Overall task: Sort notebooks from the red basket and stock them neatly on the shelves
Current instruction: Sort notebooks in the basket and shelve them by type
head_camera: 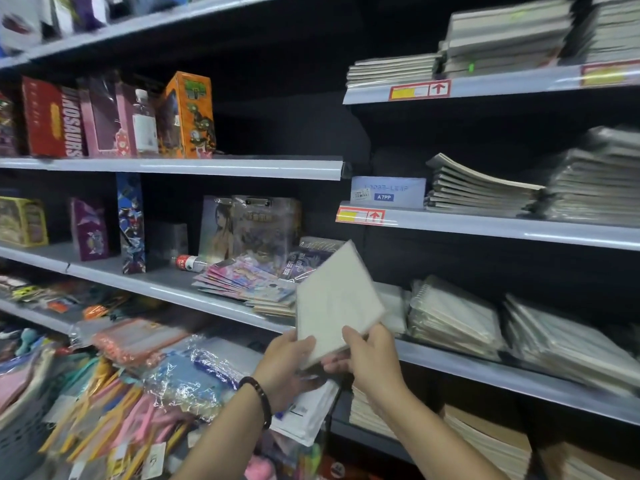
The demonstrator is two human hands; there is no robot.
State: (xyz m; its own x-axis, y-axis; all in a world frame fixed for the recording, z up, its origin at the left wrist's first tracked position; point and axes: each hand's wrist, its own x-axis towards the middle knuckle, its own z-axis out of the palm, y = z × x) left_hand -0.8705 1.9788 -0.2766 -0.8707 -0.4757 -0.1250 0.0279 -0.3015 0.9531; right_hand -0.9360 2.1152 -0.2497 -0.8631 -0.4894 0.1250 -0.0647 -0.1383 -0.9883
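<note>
I hold a pale grey-white wrapped notebook (pixel 337 299) tilted upright in front of the shelves. My left hand (pixel 289 362), with a dark bead bracelet at the wrist, grips its lower left edge. My right hand (pixel 363 355) grips its lower right corner from the front. Just behind it on the right-hand shelf (pixel 485 367) lie stacks of similar spiral notebooks (pixel 450 317). A sliver of red (pixel 337 467) shows at the bottom; whether it is the basket I cannot tell.
Higher right shelves carry flat notebook piles (pixel 485 192) and a blue A7PP box (pixel 388 190). Left shelves hold toy boxes (pixel 187 116), card packs (pixel 242 278) and a lying bottle (pixel 188 263). Wrapped stationery (pixel 138 375) fills the lower left.
</note>
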